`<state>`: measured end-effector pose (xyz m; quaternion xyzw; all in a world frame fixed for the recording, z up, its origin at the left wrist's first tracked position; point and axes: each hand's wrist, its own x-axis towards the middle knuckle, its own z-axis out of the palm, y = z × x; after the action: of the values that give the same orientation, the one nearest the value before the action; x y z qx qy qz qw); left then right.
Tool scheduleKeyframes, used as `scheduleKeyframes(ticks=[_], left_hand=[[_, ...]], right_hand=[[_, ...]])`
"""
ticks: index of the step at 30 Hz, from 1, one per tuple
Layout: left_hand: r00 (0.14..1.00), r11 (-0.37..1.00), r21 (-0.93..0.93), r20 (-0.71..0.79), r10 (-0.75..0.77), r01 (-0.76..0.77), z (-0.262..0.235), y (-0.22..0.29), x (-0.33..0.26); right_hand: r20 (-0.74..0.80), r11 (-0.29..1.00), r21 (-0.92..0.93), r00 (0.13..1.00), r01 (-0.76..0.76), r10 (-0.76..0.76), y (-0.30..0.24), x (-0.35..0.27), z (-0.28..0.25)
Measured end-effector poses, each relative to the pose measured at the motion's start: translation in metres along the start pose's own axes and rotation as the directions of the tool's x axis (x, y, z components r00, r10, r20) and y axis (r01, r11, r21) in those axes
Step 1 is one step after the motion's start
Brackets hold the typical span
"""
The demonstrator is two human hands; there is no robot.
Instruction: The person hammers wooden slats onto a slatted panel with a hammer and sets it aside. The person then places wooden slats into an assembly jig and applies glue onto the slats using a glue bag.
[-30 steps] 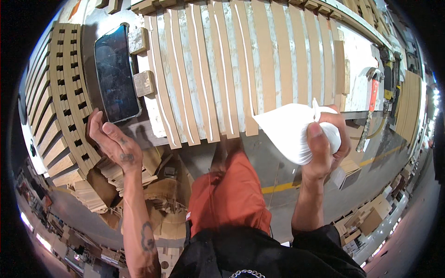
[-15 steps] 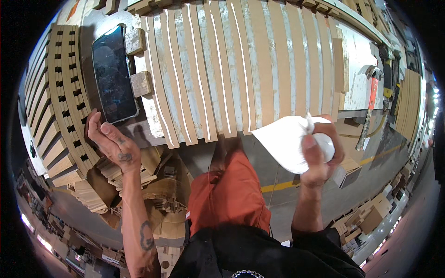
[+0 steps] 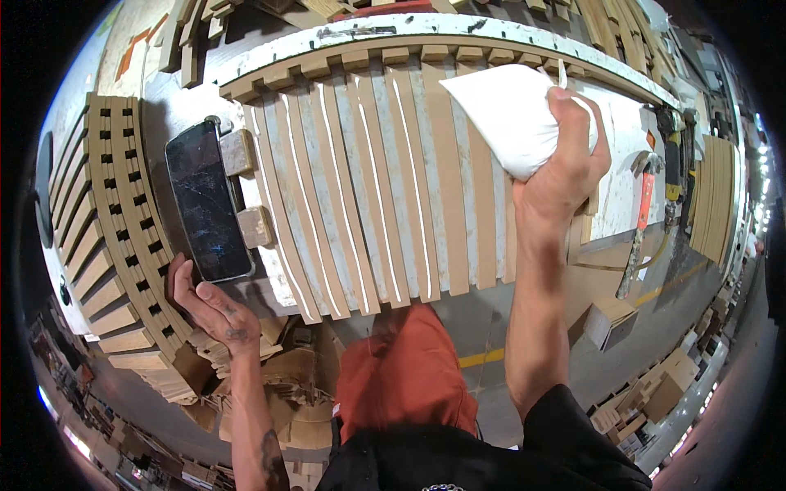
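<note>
My right hand (image 3: 569,159) grips a full white piping bag (image 3: 512,114) by its twisted end. The bag's pointed tip is over the far end of a row of wooden slats (image 3: 442,213), just right of the last slat carrying white paste. Several slats on the left each bear one thin lengthwise line of white paste (image 3: 372,196); those further right are bare. Fingers extended and holding nothing, my left hand (image 3: 217,315) rests by a stack of notched wooden strips (image 3: 135,237), just below a dark phone with a cracked screen (image 3: 209,200).
Two small wooden blocks (image 3: 237,153) sit between phone and slats. Behind the slats' far ends runs a notched wooden rail (image 3: 319,61). An orange-handled hammer (image 3: 644,200) lies at the right, near stacked boards (image 3: 712,196). A cardboard box (image 3: 610,319) stands on the floor.
My right hand has carried the bag away from the slats' near ends to their far ends. My left hand stays beside the notched strips. The whole view has shifted, showing more of the far side.
</note>
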<state>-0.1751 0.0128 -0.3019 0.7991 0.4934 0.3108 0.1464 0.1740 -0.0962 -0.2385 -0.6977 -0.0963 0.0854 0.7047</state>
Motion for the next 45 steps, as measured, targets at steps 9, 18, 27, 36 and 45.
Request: scheduleKeyframes(ticks=[9, 18, 27, 36, 45], left_hand=[[1.000, 1.000, 0.000, 0.023, -0.022, 0.022, 0.001, 0.005, 0.005], [0.999, 1.000, 0.012, 0.039, -0.025, 0.024, 0.000, 0.004, 0.003], [0.999, 0.999, -0.004, 0.028, -0.043, 0.043, 0.000, 0.005, 0.003], [0.998, 0.998, 0.012, 0.014, -0.064, 0.064, 0.000, 0.005, 0.000], [1.000, 0.999, 0.033, 0.014, -0.009, 0.009, 0.000, 0.005, 0.001]], right_hand=[[-0.019, 0.998, -0.041, 0.999, 0.044, -0.045, 0.000, 0.015, 0.018], [0.008, 0.996, -0.089, 0.999, 0.033, -0.032, 0.000, 0.012, 0.016], [0.018, 0.992, -0.112, 0.998, 0.059, -0.057, 0.000, 0.002, 0.006], [0.038, 0.992, -0.105, 0.997, 0.072, -0.069, -0.002, -0.013, -0.015], [0.079, 0.970, -0.207, 0.990, 0.127, -0.113, -0.008, -0.030, -0.038]])
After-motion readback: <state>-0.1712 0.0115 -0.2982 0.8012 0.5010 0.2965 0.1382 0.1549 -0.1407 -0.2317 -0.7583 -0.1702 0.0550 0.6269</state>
